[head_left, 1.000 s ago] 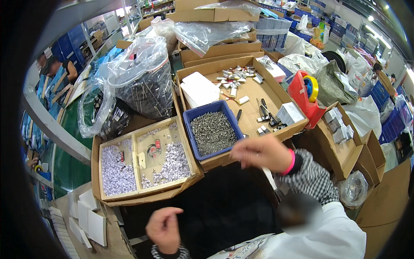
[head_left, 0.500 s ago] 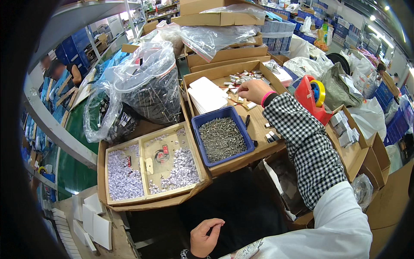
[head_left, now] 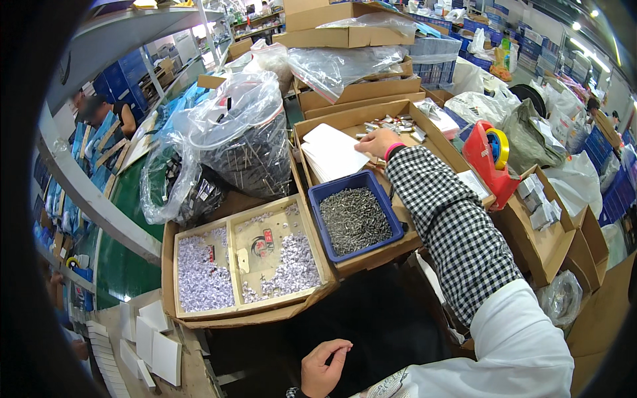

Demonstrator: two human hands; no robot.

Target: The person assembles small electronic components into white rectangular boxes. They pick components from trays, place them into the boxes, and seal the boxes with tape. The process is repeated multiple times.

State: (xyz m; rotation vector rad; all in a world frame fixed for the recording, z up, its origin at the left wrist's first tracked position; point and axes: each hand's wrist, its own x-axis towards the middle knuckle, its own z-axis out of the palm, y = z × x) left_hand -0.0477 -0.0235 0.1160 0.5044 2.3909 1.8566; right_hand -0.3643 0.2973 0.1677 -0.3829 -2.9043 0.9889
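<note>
My right hand (head_left: 378,142), with a pink band at its wrist, reaches over the far cardboard tray (head_left: 405,109). Its fingers are pinched at the right corner of the top white card (head_left: 335,146) on a stack. Beyond the hand lie several small silvery parts (head_left: 401,125). A blue bin (head_left: 403,230) full of small metal pieces (head_left: 355,220) sits in front of the cards. Down at the lower edge, close to my body, my left hand (head_left: 323,368) is closed, thumb and forefinger tips together; anything between them is too small to make out.
Left of the bin, a two-part wooden tray (head_left: 233,268) holds small pale lilac pieces. Behind it stands a clear bag (head_left: 242,142) of dark parts. A red tape dispenser (head_left: 488,166) and a box of small white boxes (head_left: 541,205) are at right. White boxes (head_left: 166,358) lie lower left.
My right hand has moved left from above the small silvery parts to the white cards. My left hand keeps its closed pose. The view has shifted slightly.
</note>
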